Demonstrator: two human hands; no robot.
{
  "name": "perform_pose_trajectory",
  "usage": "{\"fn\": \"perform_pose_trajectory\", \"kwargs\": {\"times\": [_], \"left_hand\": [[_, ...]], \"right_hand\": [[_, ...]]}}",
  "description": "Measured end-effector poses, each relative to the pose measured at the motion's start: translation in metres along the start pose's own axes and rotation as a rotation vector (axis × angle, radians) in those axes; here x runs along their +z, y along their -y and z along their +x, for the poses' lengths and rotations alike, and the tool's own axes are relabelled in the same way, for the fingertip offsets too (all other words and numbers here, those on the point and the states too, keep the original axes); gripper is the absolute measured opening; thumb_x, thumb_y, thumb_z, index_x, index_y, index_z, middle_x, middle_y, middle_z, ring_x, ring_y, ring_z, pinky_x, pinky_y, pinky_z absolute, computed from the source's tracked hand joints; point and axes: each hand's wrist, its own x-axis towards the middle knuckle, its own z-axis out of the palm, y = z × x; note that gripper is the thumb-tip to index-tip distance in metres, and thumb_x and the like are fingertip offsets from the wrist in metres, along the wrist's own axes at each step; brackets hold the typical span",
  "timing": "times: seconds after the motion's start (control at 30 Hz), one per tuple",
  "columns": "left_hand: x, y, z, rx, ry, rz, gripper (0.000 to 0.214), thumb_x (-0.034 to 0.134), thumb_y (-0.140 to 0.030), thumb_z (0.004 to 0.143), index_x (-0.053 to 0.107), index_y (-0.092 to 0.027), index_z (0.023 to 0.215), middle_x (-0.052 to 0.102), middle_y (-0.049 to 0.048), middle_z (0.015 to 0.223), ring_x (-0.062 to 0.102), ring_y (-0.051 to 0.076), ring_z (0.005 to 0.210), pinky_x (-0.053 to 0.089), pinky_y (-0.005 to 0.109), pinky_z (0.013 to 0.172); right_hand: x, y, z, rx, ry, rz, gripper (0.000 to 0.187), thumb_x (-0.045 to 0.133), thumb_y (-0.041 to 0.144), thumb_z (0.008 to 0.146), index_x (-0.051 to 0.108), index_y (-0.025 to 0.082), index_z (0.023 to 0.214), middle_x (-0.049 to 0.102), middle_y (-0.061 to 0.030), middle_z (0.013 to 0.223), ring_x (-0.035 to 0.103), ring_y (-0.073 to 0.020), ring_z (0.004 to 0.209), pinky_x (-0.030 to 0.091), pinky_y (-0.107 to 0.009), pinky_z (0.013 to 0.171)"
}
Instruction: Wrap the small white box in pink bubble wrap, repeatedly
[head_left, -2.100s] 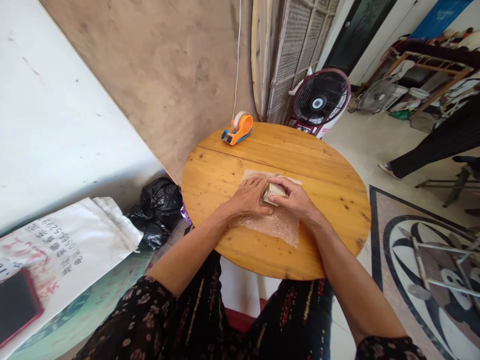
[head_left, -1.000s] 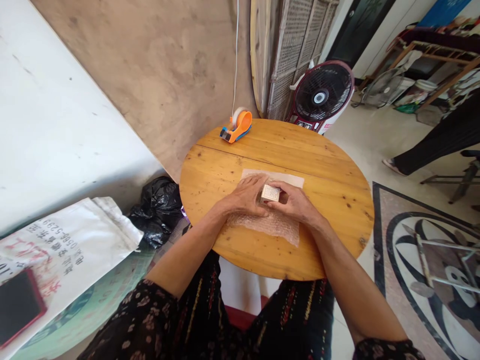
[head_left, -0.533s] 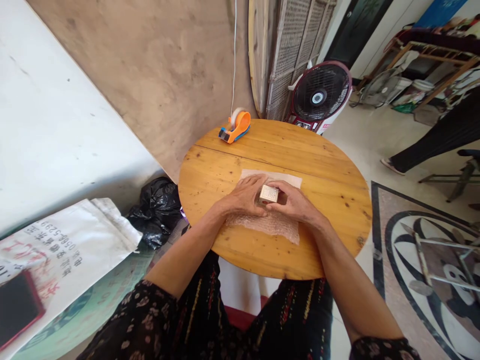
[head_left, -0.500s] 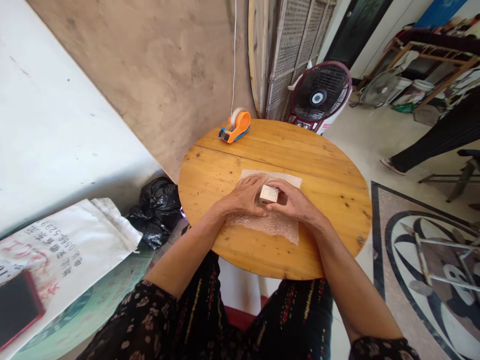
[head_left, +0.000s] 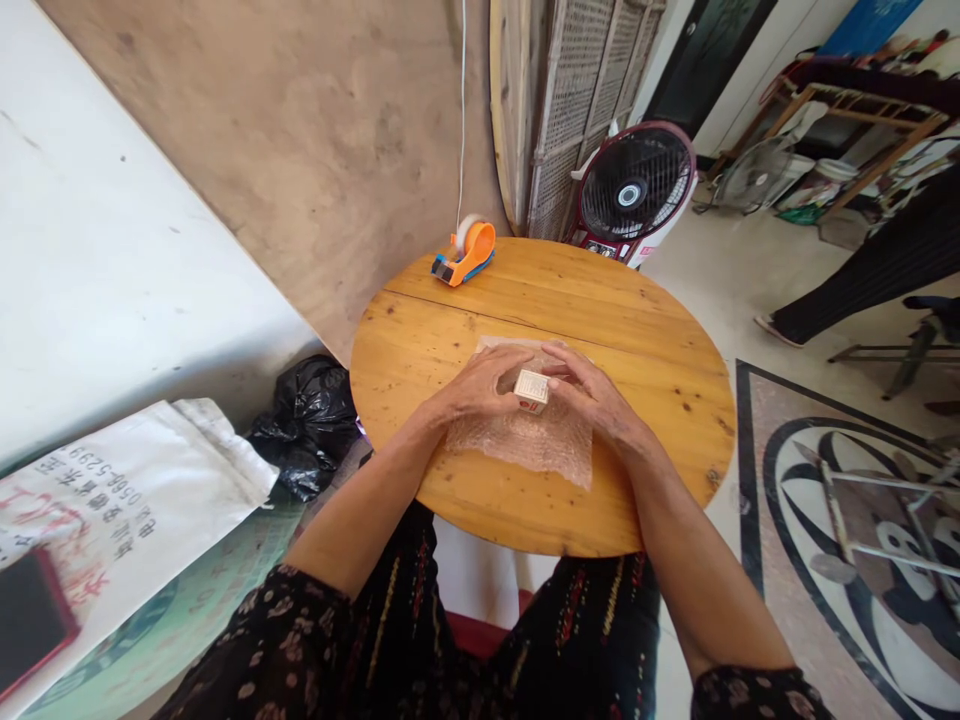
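A small pale cardboard box [head_left: 532, 388] with printing on its top and red on its front sits between my hands, over a sheet of bubble wrap [head_left: 525, 445]. From the left, my left hand [head_left: 487, 383] curves around it, the thumb against the box's near left side. My right hand [head_left: 589, 392] closes in from the right, its thumb touching the right side. The fingers of both hands bend around behind the box, and whether those fingertips press on it is partly hidden. The bubble wrap lies flat on a round wooden table [head_left: 652, 470].
An orange and blue tape dispenser [head_left: 469, 252] stands at the table's far left edge. Behind the table is a fan [head_left: 634, 190]. To the left lie a black plastic bag [head_left: 311, 415], a white sack [head_left: 150, 490] and a phone [head_left: 34, 620]. A person's leg [head_left: 855, 265] shows at right.
My hands have shifted around the box; the right fingers have moved to its far side and the left thumb to its near side. More of the box's red front shows.
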Motion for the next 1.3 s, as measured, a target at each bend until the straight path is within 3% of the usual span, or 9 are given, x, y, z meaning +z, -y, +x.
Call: {"fn": "perform_pose_trajectory", "kwargs": {"times": [0.23,0.33,0.53,0.63,0.77,0.93,1.1,1.3], "left_hand": [[0.005,-0.001,0.0,0.035,-0.024,-0.091,0.054,0.063,-0.036,0.078,0.055,-0.025,0.13,0.058,0.0062,0.134,0.051,0.026,0.127,0.038,0.045,0.108],[0.005,-0.004,0.0,0.055,-0.028,-0.144,0.049,0.063,-0.031,0.078,0.059,-0.024,0.126,0.061,0.0054,0.13,0.055,0.025,0.122,0.041,0.041,0.105],[0.005,-0.003,0.0,0.012,-0.035,-0.151,0.045,0.065,-0.029,0.075,0.063,-0.02,0.119,0.067,0.0067,0.118,0.061,0.023,0.107,0.048,0.036,0.092],[0.004,-0.004,0.001,0.006,-0.006,-0.146,0.04,0.063,-0.026,0.074,0.065,-0.019,0.114,0.069,0.0047,0.107,0.062,0.02,0.093,0.049,0.032,0.082],[0.001,-0.007,0.002,0.011,0.022,-0.142,0.036,0.061,-0.027,0.074,0.065,-0.017,0.109,0.068,0.0037,0.099,0.06,0.017,0.084,0.047,0.03,0.076],[-0.002,-0.011,0.002,0.042,0.009,-0.146,0.038,0.062,-0.03,0.076,0.065,-0.017,0.112,0.069,0.0059,0.107,0.061,0.02,0.096,0.047,0.033,0.088],[-0.001,-0.008,0.0,0.0,0.012,-0.14,0.048,0.06,-0.031,0.078,0.061,-0.018,0.124,0.062,0.0099,0.127,0.056,0.025,0.118,0.042,0.039,0.102],[0.0,-0.002,-0.002,-0.015,0.025,-0.098,0.049,0.058,-0.035,0.081,0.059,-0.017,0.127,0.056,0.0126,0.131,0.047,0.027,0.128,0.036,0.042,0.11]], "right_hand": [[-0.003,-0.006,-0.001,0.011,0.007,0.024,0.053,0.057,0.039,0.088,0.045,0.03,0.138,0.053,-0.008,0.138,0.059,-0.0265,0.116,0.05,-0.044,0.095],[-0.006,-0.008,0.0,-0.007,0.009,0.003,0.054,0.059,0.041,0.086,0.046,0.03,0.137,0.049,-0.0081,0.141,0.057,-0.0275,0.119,0.051,-0.045,0.094],[-0.007,0.01,-0.002,-0.075,0.12,-0.263,0.07,0.066,0.051,0.078,0.042,0.033,0.141,0.037,-0.0078,0.15,0.028,-0.0324,0.142,0.033,-0.056,0.11],[-0.003,0.018,-0.006,-0.098,0.212,-0.312,0.088,0.07,0.057,0.072,0.03,0.034,0.147,0.028,-0.0084,0.155,0.019,-0.0346,0.144,0.029,-0.058,0.111],[0.004,0.017,-0.013,-0.07,0.202,-0.389,0.103,0.071,0.063,0.067,0.019,0.033,0.151,0.014,-0.011,0.159,0.011,-0.0377,0.146,0.023,-0.062,0.112],[0.015,0.016,-0.025,-0.115,0.187,-0.459,0.106,0.071,0.062,0.068,0.014,0.033,0.152,0.001,-0.0109,0.161,0.01,-0.0371,0.146,0.025,-0.059,0.112],[0.025,0.024,-0.04,-0.124,0.213,-0.539,0.104,0.071,0.058,0.07,0.014,0.031,0.152,0.005,-0.0119,0.16,0.017,-0.0387,0.144,0.03,-0.059,0.11],[0.031,0.038,-0.046,-0.1,0.192,-0.619,0.103,0.073,0.053,0.069,0.016,0.027,0.151,0.01,-0.0166,0.157,0.021,-0.0416,0.141,0.032,-0.061,0.107]]}}
